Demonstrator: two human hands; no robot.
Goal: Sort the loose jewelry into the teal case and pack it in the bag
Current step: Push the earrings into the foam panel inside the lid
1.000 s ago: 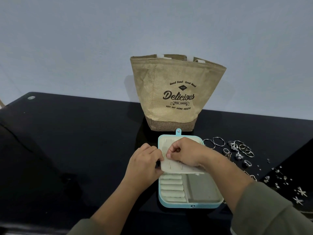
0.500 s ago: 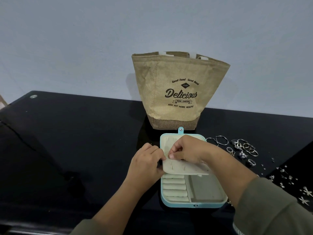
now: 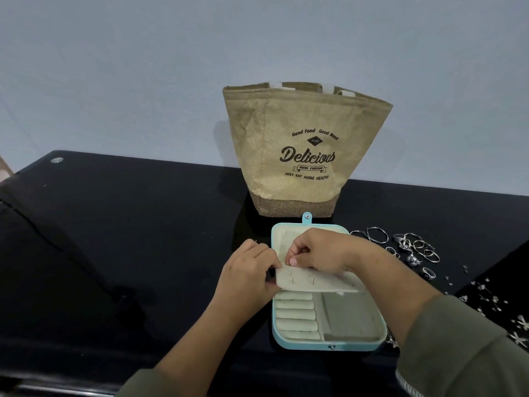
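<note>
The teal case (image 3: 326,345) lies open on the black table, its grey ring rolls (image 3: 296,313) and an empty compartment showing. A grey earring flap (image 3: 317,282) is lifted over its hinge. My left hand (image 3: 246,273) grips the flap's left edge. My right hand (image 3: 317,250) pinches at the flap's upper left corner; what is between its fingertips is too small to tell. Loose silver rings (image 3: 415,246) and small studs (image 3: 486,296) lie to the right of the case. The tan burlap bag (image 3: 303,150) stands upright and open behind the case.
The glossy black table (image 3: 114,239) stretches wide to the left, its back edge against a pale wall. Flower-shaped silver pieces (image 3: 521,328) lie near the right frame edge. A small metal disc (image 3: 56,160) is set in the table's far left corner.
Both hands stay on the flap and have barely shifted. The view has tilted slightly, so the bag and case sit a little to the right in frame.
</note>
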